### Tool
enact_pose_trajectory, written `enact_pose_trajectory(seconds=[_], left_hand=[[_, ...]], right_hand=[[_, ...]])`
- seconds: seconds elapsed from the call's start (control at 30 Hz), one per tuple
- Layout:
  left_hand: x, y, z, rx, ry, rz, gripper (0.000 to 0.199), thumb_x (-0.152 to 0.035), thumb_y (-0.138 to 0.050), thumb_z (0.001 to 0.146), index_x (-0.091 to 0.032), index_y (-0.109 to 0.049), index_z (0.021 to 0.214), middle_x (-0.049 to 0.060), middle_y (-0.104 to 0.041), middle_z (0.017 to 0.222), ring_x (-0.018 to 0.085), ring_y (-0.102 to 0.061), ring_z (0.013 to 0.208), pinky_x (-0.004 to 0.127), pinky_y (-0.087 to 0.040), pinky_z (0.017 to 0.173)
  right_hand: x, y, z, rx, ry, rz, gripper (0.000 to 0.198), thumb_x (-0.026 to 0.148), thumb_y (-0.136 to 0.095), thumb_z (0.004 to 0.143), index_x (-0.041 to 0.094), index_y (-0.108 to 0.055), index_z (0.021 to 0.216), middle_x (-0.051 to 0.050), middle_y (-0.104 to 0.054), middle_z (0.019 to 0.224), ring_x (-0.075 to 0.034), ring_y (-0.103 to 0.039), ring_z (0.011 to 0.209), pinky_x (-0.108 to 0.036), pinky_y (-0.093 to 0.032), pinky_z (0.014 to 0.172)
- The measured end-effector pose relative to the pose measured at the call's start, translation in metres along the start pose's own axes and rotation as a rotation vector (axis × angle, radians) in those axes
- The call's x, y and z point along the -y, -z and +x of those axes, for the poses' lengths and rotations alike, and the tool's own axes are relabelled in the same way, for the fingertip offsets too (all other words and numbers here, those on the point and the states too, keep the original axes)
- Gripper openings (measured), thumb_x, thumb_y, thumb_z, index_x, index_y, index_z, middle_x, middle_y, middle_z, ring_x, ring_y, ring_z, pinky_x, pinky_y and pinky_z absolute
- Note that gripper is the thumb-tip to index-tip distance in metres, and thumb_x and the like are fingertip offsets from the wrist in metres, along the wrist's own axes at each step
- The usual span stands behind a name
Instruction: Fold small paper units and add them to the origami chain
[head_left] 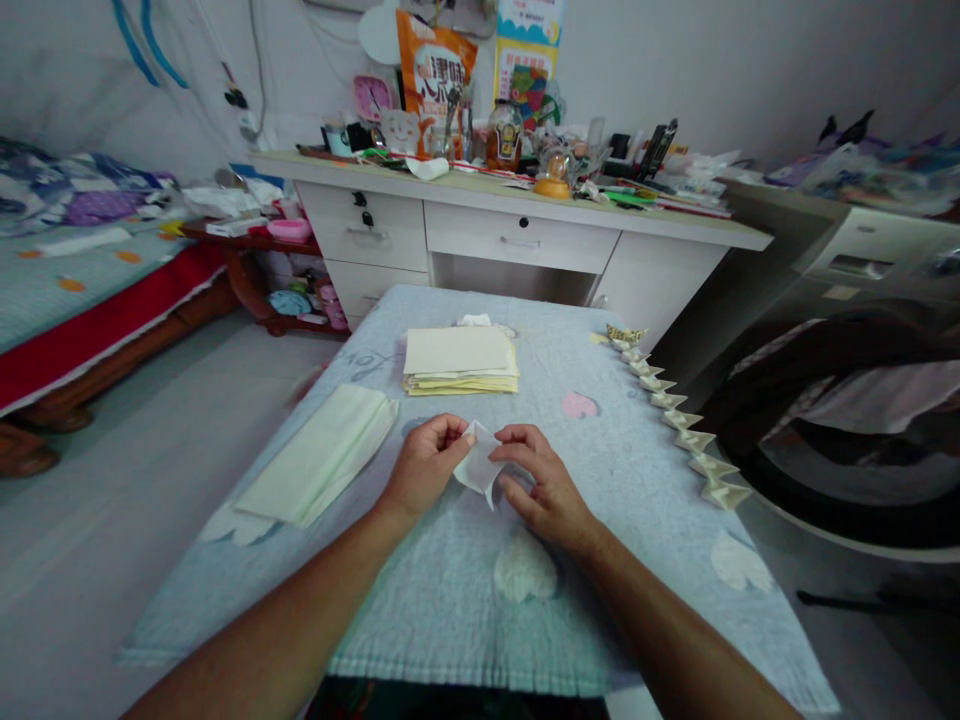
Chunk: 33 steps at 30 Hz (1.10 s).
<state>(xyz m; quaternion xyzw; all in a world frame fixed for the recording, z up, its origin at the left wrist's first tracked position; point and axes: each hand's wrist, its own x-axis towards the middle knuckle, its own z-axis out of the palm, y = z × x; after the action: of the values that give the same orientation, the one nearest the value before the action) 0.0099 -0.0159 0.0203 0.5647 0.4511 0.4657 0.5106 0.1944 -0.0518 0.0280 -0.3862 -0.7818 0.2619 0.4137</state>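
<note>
Between my hands, just above the cloth-covered table [600, 470], is a small piece of folded white paper [478, 467]. My left hand [431, 455] pinches its upper left edge between thumb and fingers. At its right side my right hand [541, 487] is curled with thumb and fingers apart, fingertips at the paper's edge; whether they grip it is hard to make out. A stack of cream and yellow paper sheets [459, 352] lies beyond my hands. Left of them rests a longer pile of pale green paper [319, 455].
Several folded paper boats [688, 438] stand in a row along the table's right edge. A cluttered white desk [517, 245] stands behind the table. To the right is a front-loading washing machine [847, 400] with its door open; a bed [112, 270] is at left.
</note>
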Motion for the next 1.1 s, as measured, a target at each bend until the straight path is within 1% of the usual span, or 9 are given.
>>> enact_pose_trajectory(seconds=[0.13, 0.33, 0.43, 0.5, 0.57, 0.67, 0.77, 0.9, 1.1], left_hand=[[0.002, -0.001, 0.000, 0.066, -0.007, 0.034, 0.018, -0.034, -0.062, 0.079, -0.015, -0.060, 0.077, -0.002, -0.056, 0.065, 0.011, -0.050, 0.058, 0.021, -0.040, 0.055], [-0.005, -0.003, -0.006, 0.180, -0.041, -0.099, 0.027, -0.041, -0.053, 0.087, -0.017, -0.054, 0.100, 0.003, -0.061, 0.088, 0.015, -0.057, 0.077, 0.024, -0.045, 0.069], [-0.008, -0.005, -0.011, 0.262, -0.103, -0.186, 0.045, -0.041, -0.059, 0.083, -0.022, -0.041, 0.119, 0.008, -0.057, 0.111, 0.019, -0.057, 0.097, 0.028, -0.047, 0.079], [-0.006, -0.005, -0.013, 0.298, -0.133, -0.163, 0.054, -0.037, -0.066, 0.078, -0.024, -0.038, 0.123, 0.008, -0.055, 0.113, 0.020, -0.056, 0.100, 0.029, -0.047, 0.081], [-0.002, -0.005, -0.013, 0.284, -0.140, -0.078, 0.049, -0.033, -0.068, 0.076, -0.023, -0.044, 0.118, 0.006, -0.057, 0.108, 0.019, -0.057, 0.095, 0.028, -0.047, 0.079], [0.002, -0.006, -0.010, 0.216, -0.153, 0.063, 0.024, -0.030, -0.064, 0.079, -0.019, -0.057, 0.099, 0.005, -0.057, 0.104, 0.018, -0.057, 0.094, 0.027, -0.046, 0.080], [0.002, -0.007, -0.006, 0.163, -0.174, 0.119, 0.012, -0.028, -0.060, 0.081, -0.017, -0.062, 0.086, 0.004, -0.059, 0.100, 0.018, -0.057, 0.096, 0.028, -0.045, 0.084], [0.002, -0.009, -0.004, 0.147, -0.111, 0.093, 0.013, -0.027, -0.057, 0.082, -0.016, -0.062, 0.089, 0.002, -0.062, 0.088, 0.016, -0.058, 0.083, 0.026, -0.046, 0.077], [0.007, -0.013, -0.005, 0.123, -0.073, 0.095, 0.018, -0.023, -0.060, 0.079, -0.017, -0.063, 0.096, 0.001, -0.065, 0.090, 0.016, -0.060, 0.085, 0.027, -0.047, 0.078]], right_hand=[[-0.001, 0.002, 0.001, 0.025, -0.051, 0.047, 0.010, 0.017, -0.053, 0.086, 0.021, -0.062, 0.087, -0.005, -0.056, 0.100, -0.017, -0.056, 0.094, -0.032, -0.046, 0.084], [-0.013, -0.001, 0.000, -0.057, -0.163, 0.203, 0.012, 0.027, -0.054, 0.088, 0.019, -0.060, 0.083, -0.002, -0.057, 0.082, -0.014, -0.054, 0.074, -0.025, -0.044, 0.067], [-0.020, -0.004, -0.001, -0.089, -0.217, 0.269, 0.013, 0.031, -0.056, 0.087, 0.018, -0.059, 0.083, -0.001, -0.056, 0.080, -0.013, -0.052, 0.070, -0.024, -0.042, 0.064], [-0.023, -0.005, -0.002, -0.095, -0.249, 0.289, 0.015, 0.033, -0.057, 0.086, 0.018, -0.059, 0.084, -0.001, -0.056, 0.076, -0.012, -0.051, 0.067, -0.023, -0.042, 0.061], [-0.024, -0.006, -0.002, -0.093, -0.275, 0.302, 0.016, 0.034, -0.057, 0.086, 0.018, -0.059, 0.085, 0.000, -0.056, 0.073, -0.012, -0.050, 0.065, -0.023, -0.041, 0.059], [-0.024, -0.007, -0.003, -0.082, -0.281, 0.305, 0.014, 0.032, -0.056, 0.087, 0.018, -0.056, 0.087, 0.001, -0.055, 0.073, -0.012, -0.050, 0.065, -0.023, -0.042, 0.060], [-0.020, -0.008, -0.002, -0.119, -0.240, 0.219, 0.013, 0.029, -0.055, 0.086, 0.020, -0.053, 0.096, -0.001, -0.056, 0.083, -0.014, -0.052, 0.073, -0.026, -0.044, 0.067], [-0.010, -0.006, -0.001, -0.247, -0.112, -0.058, 0.029, 0.026, -0.062, 0.079, 0.021, -0.050, 0.105, -0.007, -0.050, 0.105, -0.022, -0.049, 0.100, -0.035, -0.044, 0.083], [-0.003, -0.006, 0.000, -0.201, -0.080, -0.231, 0.018, 0.026, -0.067, 0.078, 0.020, -0.055, 0.090, -0.006, -0.048, 0.096, -0.022, -0.046, 0.094, -0.038, -0.040, 0.084]])
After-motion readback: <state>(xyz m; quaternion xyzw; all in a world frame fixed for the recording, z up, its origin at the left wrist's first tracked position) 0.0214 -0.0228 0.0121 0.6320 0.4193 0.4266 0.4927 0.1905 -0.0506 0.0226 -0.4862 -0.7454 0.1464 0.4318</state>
